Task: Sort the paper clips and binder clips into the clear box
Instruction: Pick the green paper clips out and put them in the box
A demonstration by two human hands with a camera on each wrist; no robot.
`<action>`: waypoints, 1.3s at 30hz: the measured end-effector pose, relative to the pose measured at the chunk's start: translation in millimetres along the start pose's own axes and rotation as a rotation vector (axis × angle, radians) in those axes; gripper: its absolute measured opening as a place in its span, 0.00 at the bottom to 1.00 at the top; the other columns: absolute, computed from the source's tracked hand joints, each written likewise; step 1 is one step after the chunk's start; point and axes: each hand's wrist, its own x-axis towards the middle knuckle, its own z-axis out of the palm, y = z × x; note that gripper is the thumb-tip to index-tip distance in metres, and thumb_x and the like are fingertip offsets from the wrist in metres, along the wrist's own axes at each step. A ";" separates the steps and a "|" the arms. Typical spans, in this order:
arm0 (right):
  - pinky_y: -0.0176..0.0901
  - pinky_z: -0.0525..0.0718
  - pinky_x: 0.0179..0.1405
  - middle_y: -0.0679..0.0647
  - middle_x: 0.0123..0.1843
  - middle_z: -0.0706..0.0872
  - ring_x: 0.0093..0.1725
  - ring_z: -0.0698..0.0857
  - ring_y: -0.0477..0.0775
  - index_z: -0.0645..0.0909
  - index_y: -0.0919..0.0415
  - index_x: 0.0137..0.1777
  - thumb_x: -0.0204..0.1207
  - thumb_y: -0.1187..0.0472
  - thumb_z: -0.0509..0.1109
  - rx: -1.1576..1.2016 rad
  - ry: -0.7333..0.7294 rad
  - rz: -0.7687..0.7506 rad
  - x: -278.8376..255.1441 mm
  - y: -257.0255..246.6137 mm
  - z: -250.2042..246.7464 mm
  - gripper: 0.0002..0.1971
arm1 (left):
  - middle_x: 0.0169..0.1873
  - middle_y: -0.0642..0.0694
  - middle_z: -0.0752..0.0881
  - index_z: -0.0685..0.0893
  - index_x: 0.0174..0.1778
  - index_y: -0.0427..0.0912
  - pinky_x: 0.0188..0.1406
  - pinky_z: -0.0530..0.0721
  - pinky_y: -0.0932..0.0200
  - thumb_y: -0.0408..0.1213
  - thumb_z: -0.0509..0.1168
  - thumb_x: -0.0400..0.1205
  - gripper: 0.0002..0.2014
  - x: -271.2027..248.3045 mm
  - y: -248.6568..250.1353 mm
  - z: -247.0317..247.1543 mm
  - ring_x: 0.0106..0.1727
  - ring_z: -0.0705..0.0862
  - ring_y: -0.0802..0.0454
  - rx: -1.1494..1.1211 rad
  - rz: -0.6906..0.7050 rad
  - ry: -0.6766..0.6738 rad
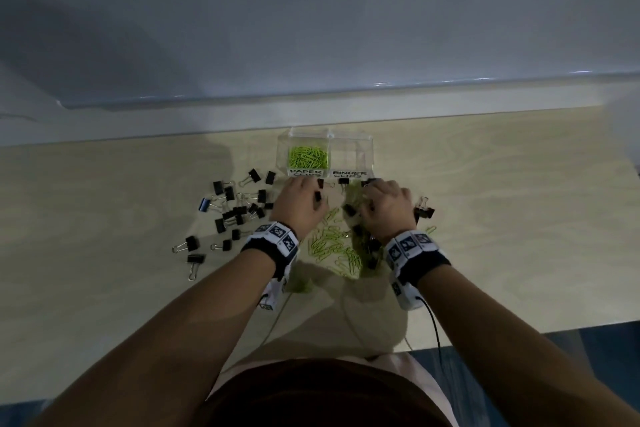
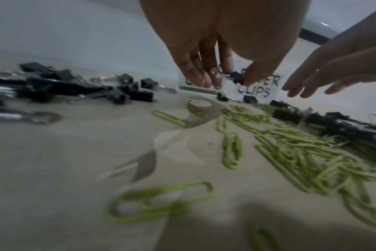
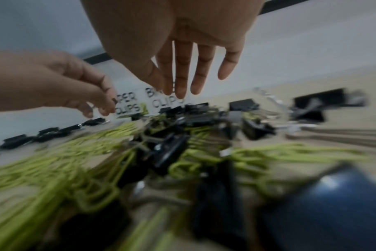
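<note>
The clear box [image 1: 349,149] is a hard, glossy transparent plastic case with two square compartments side by side, standing on the table [image 1: 502,184] at its far side, in front of both hands. White labels with black hand lettering front each half: "PAPER CLIPS" on the left, "BINDER CLIPS" on the right. The left compartment holds a heap of lime-green paper clips [image 1: 307,156]; the right one looks empty in the head view.

The left hand [image 1: 302,204] hovers just before the paper-clip label, thumb and fingertips pinching a small black binder clip [image 2: 236,78] by its silvery wire handle. The right hand [image 1: 388,211] is released, fingers straight and slightly spread, grasping nothing, poised over the mixed heap near the binder-clip label.

Between and under the wrists lies a tangle of thin, looped green wire paper clips [image 1: 332,246], matte-coated, mingled on the right with black binder clips [image 3: 170,152] of folded sheet metal. One more black binder clip [image 1: 424,210] sits just right of the right hand. To the left, well apart from the green pile, a scatter of black binder clips [image 1: 235,211] with bright wire handles spreads across the table, a single blue binder clip [image 1: 205,203] among them.

The table is pale, smooth wood-grain laminate. Both wrists wear black bands [image 1: 420,262] carrying white blocks printed with square black markers.
</note>
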 end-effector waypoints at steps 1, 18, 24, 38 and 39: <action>0.57 0.73 0.55 0.55 0.54 0.85 0.53 0.80 0.61 0.84 0.60 0.51 0.72 0.58 0.66 -0.017 -0.050 -0.026 1.9 -7.7 1.9 0.11 | 0.49 0.42 0.78 0.76 0.48 0.39 0.51 0.79 0.50 0.41 0.63 0.77 0.10 -0.9 -6.1 -3.2 0.52 0.76 0.45 0.021 -0.013 0.040; 0.58 0.72 0.53 0.52 0.49 0.85 0.51 0.82 0.59 0.85 0.58 0.45 0.73 0.58 0.67 0.002 -0.035 -0.087 -10.3 -25.2 22.9 0.06 | 0.67 0.37 0.77 0.77 0.67 0.32 0.68 0.75 0.46 0.23 0.60 0.78 0.19 -12.9 -35.3 -7.2 0.70 0.71 0.37 0.302 0.106 -0.078; 0.66 0.68 0.66 0.57 0.57 0.82 0.63 0.74 0.62 0.80 0.59 0.57 0.77 0.60 0.63 -0.162 -0.262 0.072 12.0 -48.7 25.0 0.11 | 0.63 0.36 0.80 0.81 0.63 0.32 0.66 0.76 0.44 0.24 0.64 0.77 0.17 -27.9 -41.8 -9.6 0.67 0.73 0.35 0.281 0.057 -0.021; 0.64 0.73 0.58 0.55 0.47 0.84 0.50 0.79 0.62 0.86 0.57 0.47 0.71 0.65 0.66 -0.011 -0.055 0.225 -8.8 17.6 -3.2 0.09 | 0.76 0.45 0.69 0.67 0.77 0.41 0.76 0.67 0.50 0.28 0.57 0.81 0.26 -61.1 -11.3 10.2 0.76 0.64 0.44 0.259 0.377 -0.264; 0.63 0.74 0.55 0.56 0.48 0.85 0.50 0.80 0.63 0.86 0.59 0.47 0.70 0.66 0.67 -0.021 -0.047 0.164 -9.9 15.5 -2.0 0.09 | 0.76 0.44 0.68 0.67 0.77 0.41 0.77 0.66 0.50 0.27 0.58 0.81 0.26 -64.6 -15.5 8.3 0.76 0.64 0.44 0.247 0.357 -0.248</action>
